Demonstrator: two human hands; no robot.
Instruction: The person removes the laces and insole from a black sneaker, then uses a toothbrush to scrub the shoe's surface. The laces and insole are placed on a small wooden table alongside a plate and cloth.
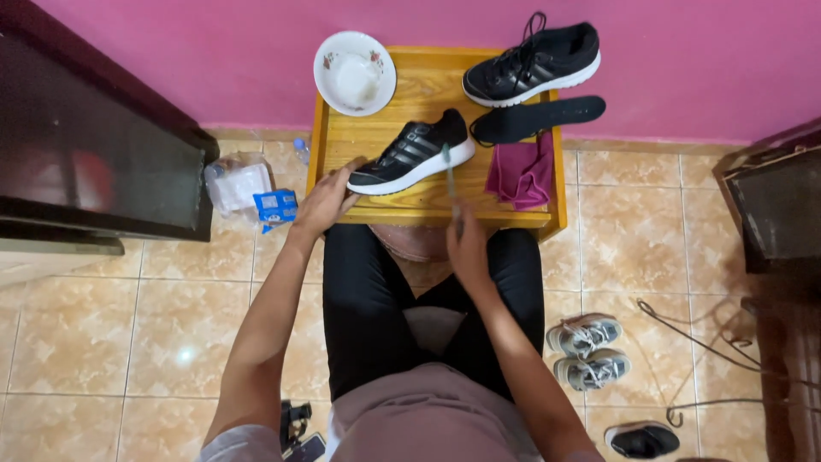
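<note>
We sit facing a pink wall on a tiled floor, a low wooden counter (376, 141) before our knees. At far left a dark cabinet (94, 145), then a plastic bag (235, 181) and a blue packet (275, 206) on the floor. A white bowl (354, 72) rests on the counter's corner. Our left hand (325, 201) presses the toe of a black sneaker (413, 154), seemingly to steady it; the shoe is black with a white sole and pale side stripes. Our right hand (466, 244) is closed around a toothbrush (449, 175), bristles at the sole. Further right lie a magenta cloth (522, 175), an insole (539, 118) and the second sneaker (532, 62).
</note>
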